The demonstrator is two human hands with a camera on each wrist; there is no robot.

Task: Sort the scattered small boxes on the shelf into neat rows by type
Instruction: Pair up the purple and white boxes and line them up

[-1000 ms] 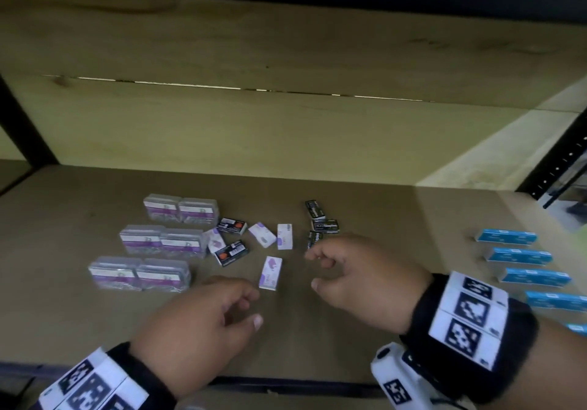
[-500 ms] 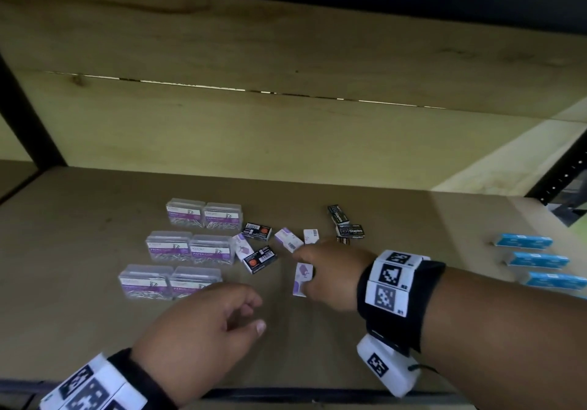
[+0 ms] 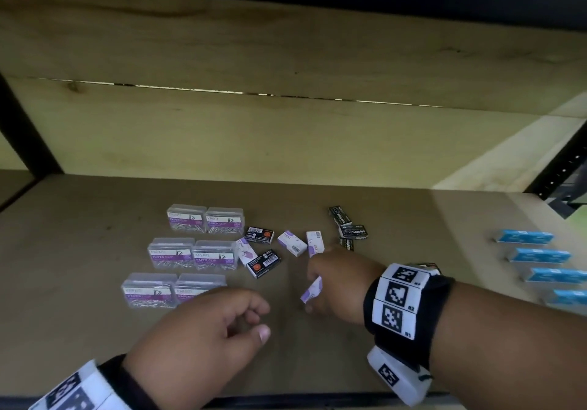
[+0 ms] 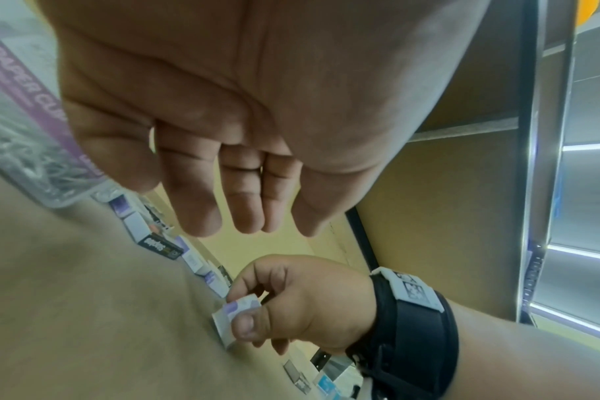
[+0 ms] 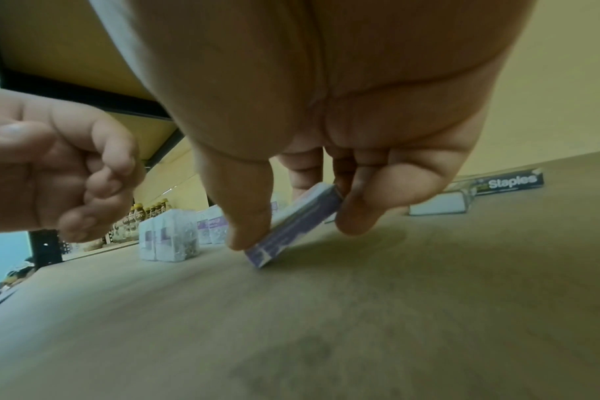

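Our right hand (image 3: 338,282) pinches a purple-and-white staple box (image 3: 313,289) tilted on the shelf (image 3: 95,330), while our left hand (image 3: 203,343) hovers loosely curled, holding nothing.

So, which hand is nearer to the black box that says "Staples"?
Right. The right hand is just in front of the black Staples box, pinching a white-purple box; the left hand hovers much farther away.

Pale wooden back panel (image 3: 286,133) in two boards, split by a thin horizontal gap letting light through. Brown shelf board (image 3: 95,330) below, matte and dim. Black metal uprights (image 3: 19,124) at the left and a perforated one (image 3: 562,171) at the right. Brighter lit patch on the right side wall (image 3: 508,162).
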